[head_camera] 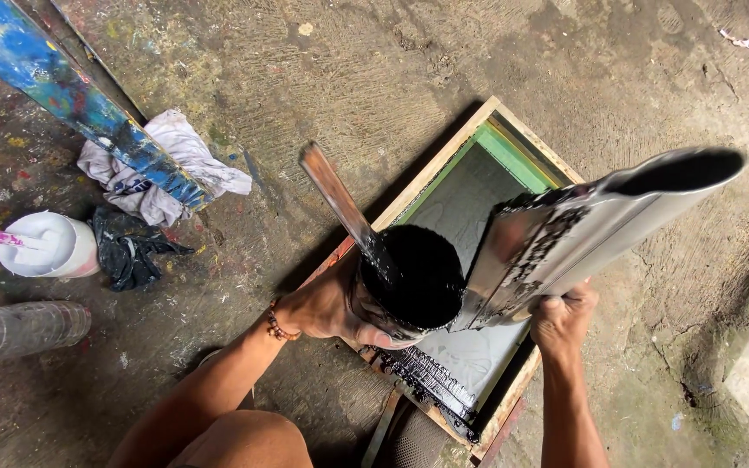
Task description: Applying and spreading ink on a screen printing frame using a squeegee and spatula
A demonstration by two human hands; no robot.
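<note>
Two bare hands work above a wooden-framed printing screen (513, 156) lying on the concrete floor (374, 78). Left hand (327, 308) grips a round tub of black ink (411, 282); right hand (561, 319) clasps a metal trough coater (582, 234) touching the tub's rim. Beyond lie crumpled rags (162, 169).

This is a screen-printing workshop, shown by the wooden-framed mesh screen (470, 260) lying on a rough, paint-spattered concrete floor (348, 69), the ink-coated metal trough (582, 234) and tub of black ink (413, 282) above it, and stained rags (158, 169) at the far left.
</note>
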